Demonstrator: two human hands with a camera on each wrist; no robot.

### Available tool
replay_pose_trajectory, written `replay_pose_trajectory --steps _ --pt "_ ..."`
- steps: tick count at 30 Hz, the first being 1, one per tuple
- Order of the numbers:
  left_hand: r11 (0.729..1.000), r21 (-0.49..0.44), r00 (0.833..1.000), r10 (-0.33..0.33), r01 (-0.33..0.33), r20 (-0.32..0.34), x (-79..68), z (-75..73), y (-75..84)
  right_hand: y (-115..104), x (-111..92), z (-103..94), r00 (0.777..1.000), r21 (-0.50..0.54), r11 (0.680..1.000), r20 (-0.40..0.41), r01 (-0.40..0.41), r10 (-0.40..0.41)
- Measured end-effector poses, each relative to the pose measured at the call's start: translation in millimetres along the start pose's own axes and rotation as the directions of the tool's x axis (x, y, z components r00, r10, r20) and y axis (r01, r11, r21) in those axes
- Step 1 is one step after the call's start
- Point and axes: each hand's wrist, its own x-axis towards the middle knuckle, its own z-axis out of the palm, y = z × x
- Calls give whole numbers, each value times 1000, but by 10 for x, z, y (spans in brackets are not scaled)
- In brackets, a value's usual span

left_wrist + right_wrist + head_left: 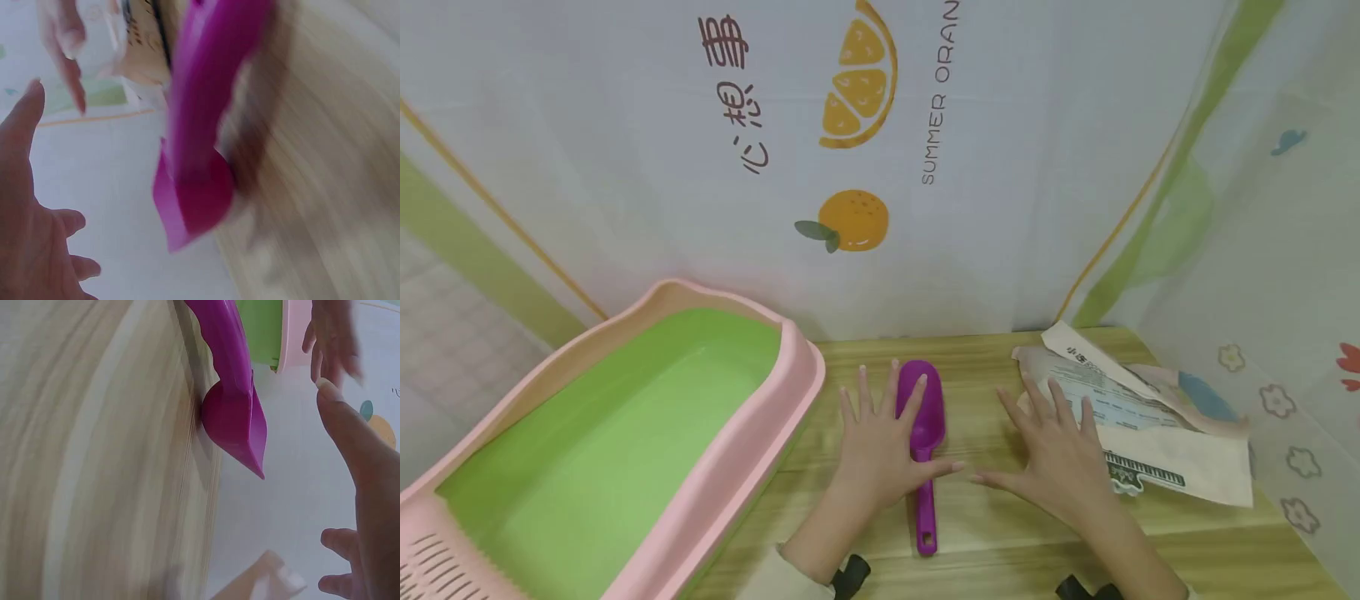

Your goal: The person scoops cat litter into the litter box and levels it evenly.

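Observation:
A purple scoop (928, 425) lies on the wooden table, its bowl toward the back wall and its handle toward the front. Over its left side hovers my left hand (880, 454), fingers spread, partly covering the scoop in the head view. My right hand (1063, 462) is spread too, to the right of the scoop and nearest to the crumpled paper packaging (1180, 462). Neither hand holds anything. In the left wrist view the scoop (197, 119) looks blurred beside the left palm; in the right wrist view the scoop (234, 412) shows clearly, apart from the right thumb.
A pink-rimmed litter tray (797, 367) with a green inside stands at the left, its slotted front edge near me. White printed cloth (985, 250) hangs behind and along both sides. Wooden tabletop (1000, 533) shows around the scoop.

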Motion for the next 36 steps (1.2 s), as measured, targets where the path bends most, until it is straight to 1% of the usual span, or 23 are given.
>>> replay_pose_trajectory --steps 3,6,10,14,16,20,24,30,32,33,36 --pt "1000 -21 1000 6 -6 15 -15 -9 98 45 -55 -33 1000 -1 1000 12 -22 22" --pt "999 -33 999 27 -26 30 -34 -12 194 100 -116 -53 999 -2 999 7 -47 47" --pt "991 -121 998 55 -50 32 -61 -35 287 164 -178 -74 998 -3 999 -19 -52 52" --pt "971 -218 995 99 -96 2 -73 -50 375 229 -245 -79 997 11 998 -44 -59 59" --pt "959 -260 993 115 -116 -22 -81 -49 426 265 -279 -76 995 23 998 -73 -64 66" --pt "931 -341 992 119 -129 -50 -106 -51 553 356 -341 -77 989 44 996 -123 -77 82" --pt "910 -396 992 116 -123 -43 -122 -29 690 453 -398 -77 986 58 995 -140 -78 86" --pt "887 -452 994 111 -91 18 -130 28 840 578 -467 -56 980 95 994 -185 -60 77" --pt "880 -470 994 98 -69 38 -124 53 878 622 -489 -46 977 121 992 -205 -34 58" --pt "877 -476 995 95 -65 38 -118 71 897 650 -501 -41 976 126 992 -214 -13 40" --pt "851 -524 996 69 -32 52 -95 138 967 742 -537 -19 966 111 992 -257 66 -35"
